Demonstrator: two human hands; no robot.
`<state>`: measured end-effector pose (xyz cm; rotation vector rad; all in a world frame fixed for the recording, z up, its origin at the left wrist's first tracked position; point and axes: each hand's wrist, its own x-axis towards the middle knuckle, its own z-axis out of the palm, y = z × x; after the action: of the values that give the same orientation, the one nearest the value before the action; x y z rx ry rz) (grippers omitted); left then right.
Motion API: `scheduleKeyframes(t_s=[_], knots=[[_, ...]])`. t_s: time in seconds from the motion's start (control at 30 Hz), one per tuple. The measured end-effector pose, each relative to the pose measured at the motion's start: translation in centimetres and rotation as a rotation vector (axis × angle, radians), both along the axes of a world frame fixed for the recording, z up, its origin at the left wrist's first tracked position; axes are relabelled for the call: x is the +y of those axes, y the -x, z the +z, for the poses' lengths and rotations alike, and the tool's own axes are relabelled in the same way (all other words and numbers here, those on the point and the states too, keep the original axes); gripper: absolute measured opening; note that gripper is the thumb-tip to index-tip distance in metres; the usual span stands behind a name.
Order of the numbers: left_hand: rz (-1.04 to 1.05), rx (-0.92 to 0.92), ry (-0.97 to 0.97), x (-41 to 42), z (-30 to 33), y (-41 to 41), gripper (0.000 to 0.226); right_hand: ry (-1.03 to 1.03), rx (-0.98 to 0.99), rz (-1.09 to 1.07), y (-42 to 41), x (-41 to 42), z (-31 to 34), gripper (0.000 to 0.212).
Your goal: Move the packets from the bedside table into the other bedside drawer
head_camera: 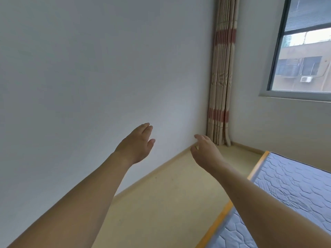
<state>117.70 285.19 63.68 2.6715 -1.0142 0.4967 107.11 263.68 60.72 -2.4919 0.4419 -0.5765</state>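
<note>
Both arms reach forward in the head view. My left hand (138,144) is held out in front of the white wall, fingers straight and together, holding nothing. My right hand (204,151) is stretched out over the floor near the room's corner, fingers relaxed, holding nothing. No packets, bedside table or drawer are in view.
A bare white wall (89,68) fills the left. A beige floor (170,194) runs along it to the corner, where a striped curtain (222,77) hangs. A window (304,51) is at the upper right. A quilted grey-blue mattress (286,185) with orange edging lies at the lower right.
</note>
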Motion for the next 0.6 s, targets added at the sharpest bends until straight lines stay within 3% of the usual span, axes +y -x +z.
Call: scheduleKeyframes(t_s=[0.33, 0.6], knots=[[0.038, 0.038, -0.008, 1.6, 0.7, -22.8, 0.056, 0.039, 0.047, 0.059, -22.2, 1.3, 0.9, 0.051], [-0.079, 0.031, -0.024, -0.8, 2.0, -42.9, 0.057, 0.049, 0.054, -0.047, -38.8, 0.4, 2.1, 0.053]])
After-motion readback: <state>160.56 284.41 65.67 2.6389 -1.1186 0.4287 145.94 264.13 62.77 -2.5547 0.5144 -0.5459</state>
